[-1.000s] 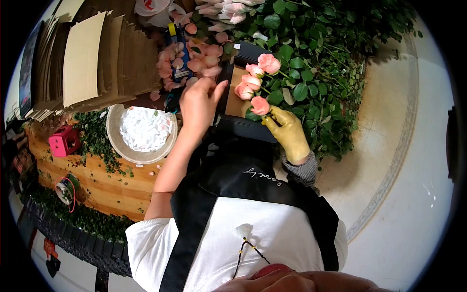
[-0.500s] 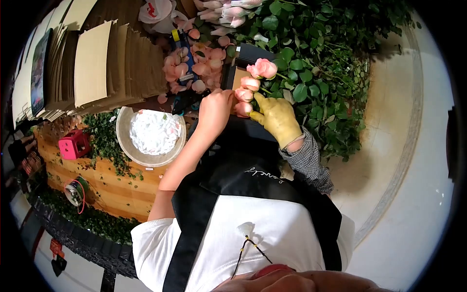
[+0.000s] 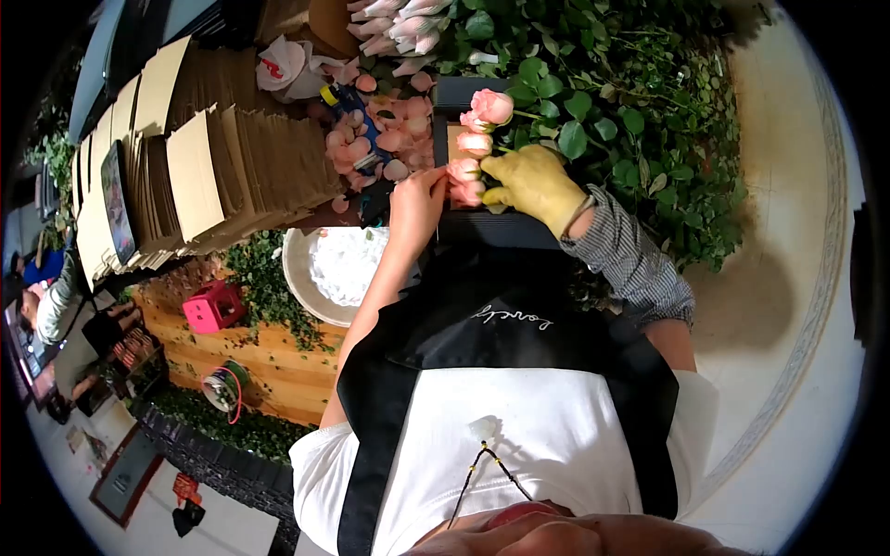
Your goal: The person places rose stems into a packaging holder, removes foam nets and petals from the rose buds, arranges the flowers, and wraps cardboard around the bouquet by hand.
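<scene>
Pink roses lie in a short column over a dark-edged box (image 3: pixel 468 91). My bare left hand (image 3: pixel 417 208) reaches from the left, its fingertips pinched at the side of a pink rose (image 3: pixel 463 170); the exact petal is hidden. On the other side, my right hand (image 3: pixel 538 185) wears a yellow glove, with thumb and fingers closed around the base of the same rose. Just below it sits a lower rose (image 3: pixel 467 194), partly between the hands. Farther up are another rose (image 3: pixel 475 144) and a larger rose bloom (image 3: pixel 491 107) with leafy stems to the right.
Loose pink petals (image 3: pixel 405 125) lie left of the box, around a blue tool (image 3: pixel 375 134). Stacked cardboard (image 3: pixel 199 176) stands farther left, above a bowl (image 3: pixel 297 278) of white pieces. Green foliage (image 3: pixel 640 120) fills the upper right. Netted rose buds (image 3: pixel 408 28) lie at the top.
The view has shifted, showing more of the room at left. Both hands stay at the roses; the gloved hand has turned slightly, its forearm angled farther right.
</scene>
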`<state>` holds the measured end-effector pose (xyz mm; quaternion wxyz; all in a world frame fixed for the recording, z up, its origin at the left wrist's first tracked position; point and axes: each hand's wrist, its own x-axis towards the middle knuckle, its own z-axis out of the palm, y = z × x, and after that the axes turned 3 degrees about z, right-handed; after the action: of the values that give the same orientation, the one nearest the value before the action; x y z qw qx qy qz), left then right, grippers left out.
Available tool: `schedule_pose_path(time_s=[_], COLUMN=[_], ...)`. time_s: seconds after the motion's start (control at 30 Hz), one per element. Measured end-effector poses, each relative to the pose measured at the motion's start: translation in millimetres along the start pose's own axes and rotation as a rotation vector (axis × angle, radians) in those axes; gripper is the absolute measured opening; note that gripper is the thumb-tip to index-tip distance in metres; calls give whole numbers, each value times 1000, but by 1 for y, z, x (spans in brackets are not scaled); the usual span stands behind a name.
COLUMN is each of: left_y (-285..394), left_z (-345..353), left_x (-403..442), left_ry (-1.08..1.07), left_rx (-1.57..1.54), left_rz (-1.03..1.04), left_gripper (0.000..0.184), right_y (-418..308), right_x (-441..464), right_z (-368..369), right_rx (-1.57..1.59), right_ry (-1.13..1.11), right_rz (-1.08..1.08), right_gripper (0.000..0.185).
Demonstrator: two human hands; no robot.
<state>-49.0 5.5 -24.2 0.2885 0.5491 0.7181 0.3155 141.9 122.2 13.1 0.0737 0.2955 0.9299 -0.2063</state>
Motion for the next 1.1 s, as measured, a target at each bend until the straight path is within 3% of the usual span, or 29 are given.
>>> schedule_pose_path(time_s=[0.1, 0.3, 0.37, 0.43, 0.47, 0.53, 0.63, 0.7, 0.77, 0.83, 0.9, 0.97, 1.1], left_y=[2, -2, -7, 1, 6, 30, 32, 22, 24, 26, 28, 31, 21], left_z=[5, 4, 3, -2, -5, -17, -8, 1, 3, 6, 4, 1, 0], left_x=[1, -7, -12, -13, -15, -5, 7, 5, -1, -5, 0, -1, 13], left_ry=[14, -55, -43, -46, -10, 49, 22, 9, 42, 42, 66, 93, -30], left_rx=[19, -142, -417, -454, -273, 99, 243, 161, 195, 182, 169, 278, 263], left_rz=[20, -97, -170, -147, -17, 261, 445, 375, 382, 373, 364, 467, 523], left_gripper=[21, 26, 31, 32, 33, 38, 40, 37, 35, 34, 32, 31, 31], right_y=[8, 8, 4, -4, -8, -4, -7, -8, 2, 7, 10, 11, 14], right_x=[3, -6, 0, 2, 3, 3, -9, -13, -3, 8, 5, 2, 3], right_z=[10, 2, 0, -5, -10, -11, -23, -31, -19, 5, 11, 10, 22], right_rx=[84, 125, 73, 5, -22, -14, 2, 223, 40, 125, 163, 131, 109], right_ry=[147, -8, -57, -79, -211, -202, -171, 110, 271, 231, 373, 258, 368], right_rz=[-12, 7, 63, 44, 92, 74, 69, 153, 255, 236, 90, 72, 39], right_gripper=[44, 45, 46, 49, 53, 51, 42, 36, 27, 26, 22, 20, 20])
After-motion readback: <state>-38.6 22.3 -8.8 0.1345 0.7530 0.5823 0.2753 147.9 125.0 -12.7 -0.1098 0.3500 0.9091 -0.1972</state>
